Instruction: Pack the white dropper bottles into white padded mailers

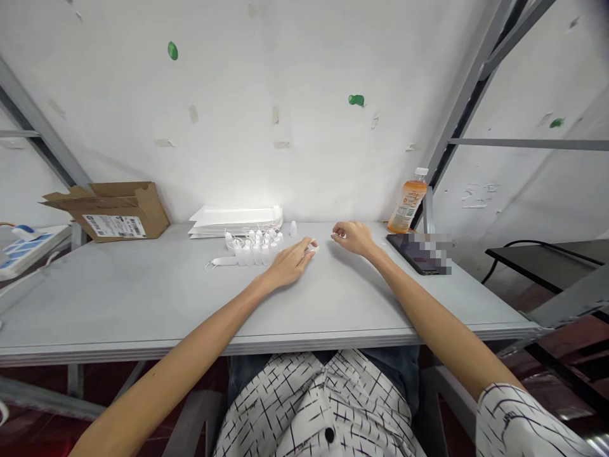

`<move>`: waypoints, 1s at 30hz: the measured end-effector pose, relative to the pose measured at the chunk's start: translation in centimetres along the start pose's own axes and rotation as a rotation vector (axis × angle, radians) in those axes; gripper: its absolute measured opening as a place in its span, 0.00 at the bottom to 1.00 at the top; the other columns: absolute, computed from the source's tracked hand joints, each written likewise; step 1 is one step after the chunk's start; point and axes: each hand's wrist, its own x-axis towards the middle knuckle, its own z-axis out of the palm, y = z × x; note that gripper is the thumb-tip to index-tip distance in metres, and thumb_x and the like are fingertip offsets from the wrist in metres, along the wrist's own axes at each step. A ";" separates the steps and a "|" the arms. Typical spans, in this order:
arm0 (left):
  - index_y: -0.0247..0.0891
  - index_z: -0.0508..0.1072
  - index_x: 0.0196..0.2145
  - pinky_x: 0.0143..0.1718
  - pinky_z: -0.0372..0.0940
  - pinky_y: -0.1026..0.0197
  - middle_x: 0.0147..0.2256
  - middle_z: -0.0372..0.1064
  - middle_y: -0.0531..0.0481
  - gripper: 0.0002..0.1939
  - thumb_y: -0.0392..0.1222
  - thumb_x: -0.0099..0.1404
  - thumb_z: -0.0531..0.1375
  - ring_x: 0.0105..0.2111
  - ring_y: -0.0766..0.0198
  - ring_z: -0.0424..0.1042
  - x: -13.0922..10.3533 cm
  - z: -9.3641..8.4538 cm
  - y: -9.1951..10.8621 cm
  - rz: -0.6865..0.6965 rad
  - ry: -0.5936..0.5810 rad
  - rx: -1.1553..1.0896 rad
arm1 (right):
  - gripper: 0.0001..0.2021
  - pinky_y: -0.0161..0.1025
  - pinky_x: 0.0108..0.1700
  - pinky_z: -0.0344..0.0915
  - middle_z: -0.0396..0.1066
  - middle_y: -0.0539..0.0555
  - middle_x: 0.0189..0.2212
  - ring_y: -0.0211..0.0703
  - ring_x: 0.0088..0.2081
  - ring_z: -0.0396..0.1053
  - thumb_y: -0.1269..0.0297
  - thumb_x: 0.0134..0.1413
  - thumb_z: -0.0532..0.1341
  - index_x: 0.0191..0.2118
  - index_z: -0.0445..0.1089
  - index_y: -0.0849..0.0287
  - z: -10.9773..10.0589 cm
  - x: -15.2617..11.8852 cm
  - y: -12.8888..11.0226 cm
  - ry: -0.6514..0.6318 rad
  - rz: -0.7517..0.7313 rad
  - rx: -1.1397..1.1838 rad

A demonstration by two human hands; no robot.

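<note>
My left hand point(288, 263) is over the middle of the table, its fingers closed around a small white piece point(313, 248) that shows at the fingertips; its exact kind is hard to make out. To its right and apart from it, my right hand point(354, 238) has thumb and fingertips drawn together in a pinch. Whatever may be between those fingers is too small to name. Several small white bottles point(257, 254) with thin loops stand close together just left of my left hand. One white rounded piece point(294, 229) stands alone behind that hand.
A stack of white folded card or paper point(233, 222) lies at the back, behind the bottles. An opened cardboard box point(118, 212) sits back left. On the right are an orange drink bottle point(408, 204) and a dark phone point(413, 254). The grey table point(143, 304) meets a white wall.
</note>
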 end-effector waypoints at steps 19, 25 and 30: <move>0.41 0.62 0.34 0.35 0.62 0.61 0.26 0.64 0.54 0.14 0.45 0.75 0.43 0.27 0.63 0.67 3.5 3.2 -0.2 -0.114 0.204 -0.233 | 0.18 0.36 0.24 0.51 0.64 0.49 0.18 0.36 0.20 0.57 0.48 0.48 0.65 0.25 0.73 0.60 2.6 -3.1 -3.4 0.048 0.172 1.070; 0.41 0.59 0.32 0.30 0.63 0.64 0.22 0.56 0.57 0.15 0.47 0.75 0.44 0.23 0.67 0.63 3.2 3.0 0.1 -0.180 0.353 -0.472 | 0.22 0.32 0.18 0.49 0.69 0.53 0.23 0.35 0.21 0.64 0.44 0.39 0.71 0.26 0.72 0.61 1.4 -2.8 -4.0 0.083 0.280 1.285; 0.41 0.57 0.31 0.24 0.60 0.68 0.20 0.49 0.60 0.16 0.50 0.75 0.43 0.19 0.70 0.57 3.0 2.1 0.8 -0.211 0.438 -0.619 | 0.22 0.31 0.18 0.51 0.71 0.53 0.24 0.35 0.22 0.66 0.44 0.41 0.70 0.26 0.72 0.60 -0.1 -2.9 -4.5 0.116 0.197 1.318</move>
